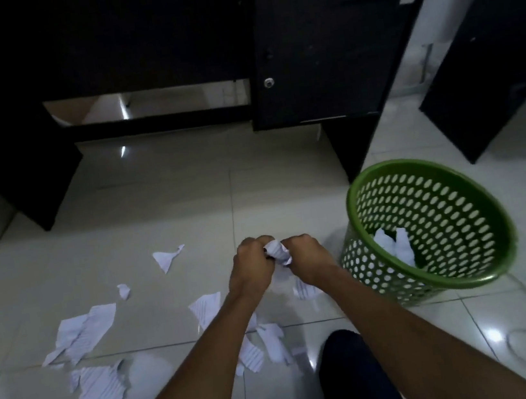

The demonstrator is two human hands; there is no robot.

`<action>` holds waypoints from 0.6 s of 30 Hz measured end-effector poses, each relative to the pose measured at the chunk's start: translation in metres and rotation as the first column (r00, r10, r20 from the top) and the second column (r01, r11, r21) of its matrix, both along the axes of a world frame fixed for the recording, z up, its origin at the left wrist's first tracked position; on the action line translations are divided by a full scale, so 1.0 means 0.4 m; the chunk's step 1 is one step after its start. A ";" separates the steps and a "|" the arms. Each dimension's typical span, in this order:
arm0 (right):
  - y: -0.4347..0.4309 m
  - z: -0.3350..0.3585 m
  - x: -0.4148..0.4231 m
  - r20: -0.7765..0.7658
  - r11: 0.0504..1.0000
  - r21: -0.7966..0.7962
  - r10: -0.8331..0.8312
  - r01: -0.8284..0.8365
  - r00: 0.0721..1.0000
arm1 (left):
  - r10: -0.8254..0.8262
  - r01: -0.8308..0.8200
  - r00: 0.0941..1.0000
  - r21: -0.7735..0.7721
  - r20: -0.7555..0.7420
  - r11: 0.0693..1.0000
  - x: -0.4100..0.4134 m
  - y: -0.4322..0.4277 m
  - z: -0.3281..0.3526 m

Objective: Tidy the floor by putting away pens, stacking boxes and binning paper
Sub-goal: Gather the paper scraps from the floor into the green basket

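Both the left hand [251,267] and right hand [307,256] curl their fingers round a crumpled white paper ball [277,252] above the tiled floor, seemingly mid-binning, needing a rightward carry into the green perforated plastic basket [478,203].

Pale floor tiles [155,214] v. glossy & smooth w/ bright reflections; dark desk cabinet [319,56] looks matt, w/ small shiny metal lock [269,82]. Round green perforated basket [442,208] is smooth plastic, slight sheen. Torn white lined paper scraps [84,329] matt & creased; crumpled white paper wad [277,252] rough, wrinkled.
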State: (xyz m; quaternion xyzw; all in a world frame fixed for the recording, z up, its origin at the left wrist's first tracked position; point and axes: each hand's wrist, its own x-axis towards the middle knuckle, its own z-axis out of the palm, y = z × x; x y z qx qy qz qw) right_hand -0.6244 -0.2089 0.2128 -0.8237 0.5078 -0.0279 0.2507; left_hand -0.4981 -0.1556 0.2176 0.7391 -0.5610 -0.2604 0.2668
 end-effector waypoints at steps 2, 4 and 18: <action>-0.019 0.038 -0.035 -0.009 0.999 -0.034 -0.010 0.010 1.000 | -0.020 0.021 0.999 -0.027 0.029 0.999 -0.031 -0.025 0.034; -0.040 0.071 -0.067 -0.006 0.997 -0.072 -0.012 0.011 1.000 | -0.051 0.054 0.998 -0.051 0.048 0.997 -0.058 -0.046 0.070; -0.201 0.249 -0.345 -0.011 0.944 -0.267 -0.207 0.196 0.978 | -0.318 0.307 0.948 -0.309 0.017 0.900 -0.309 -0.256 0.254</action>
